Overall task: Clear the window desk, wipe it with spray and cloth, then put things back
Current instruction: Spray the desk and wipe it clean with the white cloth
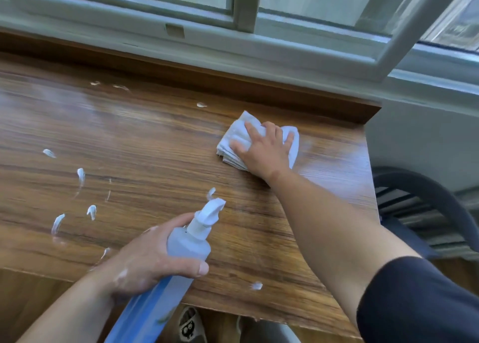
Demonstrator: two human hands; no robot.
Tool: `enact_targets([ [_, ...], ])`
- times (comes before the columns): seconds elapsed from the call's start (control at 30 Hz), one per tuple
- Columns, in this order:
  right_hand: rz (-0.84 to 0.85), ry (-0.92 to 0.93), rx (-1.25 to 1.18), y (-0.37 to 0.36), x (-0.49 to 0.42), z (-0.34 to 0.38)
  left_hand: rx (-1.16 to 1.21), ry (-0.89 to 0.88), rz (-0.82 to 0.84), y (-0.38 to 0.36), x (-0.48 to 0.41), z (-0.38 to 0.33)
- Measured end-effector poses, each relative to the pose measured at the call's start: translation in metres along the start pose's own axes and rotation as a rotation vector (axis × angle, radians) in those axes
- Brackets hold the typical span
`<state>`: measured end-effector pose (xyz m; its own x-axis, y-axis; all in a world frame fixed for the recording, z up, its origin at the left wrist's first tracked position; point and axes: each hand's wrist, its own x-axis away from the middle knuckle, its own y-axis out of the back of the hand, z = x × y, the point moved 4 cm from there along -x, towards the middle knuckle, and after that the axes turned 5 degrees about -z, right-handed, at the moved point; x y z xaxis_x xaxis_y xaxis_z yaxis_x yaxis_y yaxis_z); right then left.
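**Cloth and right hand.** The cloth (237, 132), pale and folded into several layers whose edges show along its left side, lies flat on the far right part of the desk (155, 140). It sits near the raised back ledge (285, 93) and not far from the desk's right edge. The right hand (264, 152) rests palm down on top of it. The fingers are straight and spread, the thumb points left, and the hand presses the cloth rather than grasping it. The forearm runs back toward the lower right, bare up to a dark sleeve (414, 303).

**Spray bottle and left hand.** The spray bottle (188, 246) is held tilted over the near edge of the desk, with its base toward the person and its white trigger head (210, 213) pointing away toward the cloth. The body is translucent, and blue liquid shows in its lower part. The left hand (153, 259) wraps the upper body of the bottle, thumb across the near side and fingers curled round the far side. One finger reaches up beside the neck; whether it presses the trigger cannot be told. White flecks lie on the back of this hand and on the wrist.

**Surroundings.** The desk is wood-grained brown. Short white foam streaks (81, 175) are scattered over its left and middle parts, and one lies near the front edge. Behind the ledge runs a pale window frame (246, 5). A dark chair (427, 200) stands to the right of the desk, and a patterned shoe (190, 324) shows below its front edge.
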<state>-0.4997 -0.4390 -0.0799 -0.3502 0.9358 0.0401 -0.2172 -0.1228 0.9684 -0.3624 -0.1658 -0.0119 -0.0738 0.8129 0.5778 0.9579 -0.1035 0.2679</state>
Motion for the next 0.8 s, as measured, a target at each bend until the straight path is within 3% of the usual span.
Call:
enact_targets([
  [0.13, -0.033, 0.037, 0.021, 0.006, 0.048, -0.015, -0.047, -0.041, 0.069, -0.007, 0.0, -0.01],
  [0.33, -0.071, 0.059, 0.075, 0.015, 0.191, -0.08, -0.122, -0.08, 0.183, -0.009, 0.006, -0.009],
  [0.53, -0.171, -0.165, 0.089, 0.024, 0.287, -0.146, -0.214, -0.14, 0.306, -0.018, 0.024, -0.004],
  [0.8, -0.168, -0.356, 0.082, 0.025, 0.297, -0.133, -0.369, -0.111, 0.424, -0.036, 0.038, 0.026],
])
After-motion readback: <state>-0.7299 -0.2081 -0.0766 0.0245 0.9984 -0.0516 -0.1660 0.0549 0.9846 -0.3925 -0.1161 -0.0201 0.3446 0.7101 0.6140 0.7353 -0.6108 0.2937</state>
